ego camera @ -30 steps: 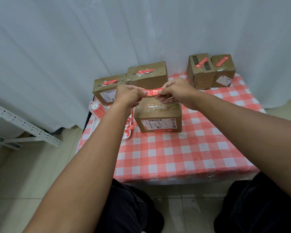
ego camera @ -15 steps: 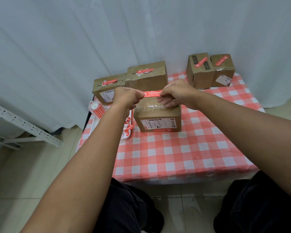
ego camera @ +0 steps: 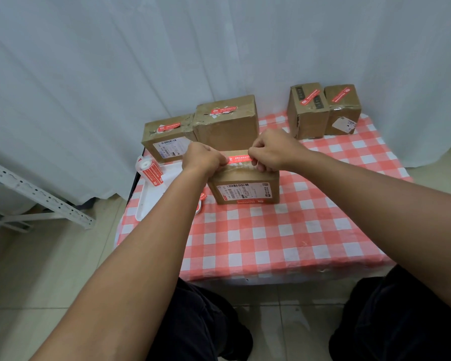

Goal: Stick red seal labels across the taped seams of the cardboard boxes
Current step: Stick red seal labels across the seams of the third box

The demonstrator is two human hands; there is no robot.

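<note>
Four boxes at the back of the table (ego camera: 271, 243) already carry red seals; the near box (ego camera: 244, 187) does not yet (its taped top shows bare). Left hand (ego camera: 202, 158) and right hand (ego camera: 274, 149) pinch the red label (ego camera: 238, 158) stretched just above it

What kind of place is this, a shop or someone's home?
Probably a makeshift parcel-packing corner rather than a shop: a small table with a red checked cloth, sealed cardboard boxes bearing shipping labels, a roll of red seal labels, and a white curtain behind.
</note>
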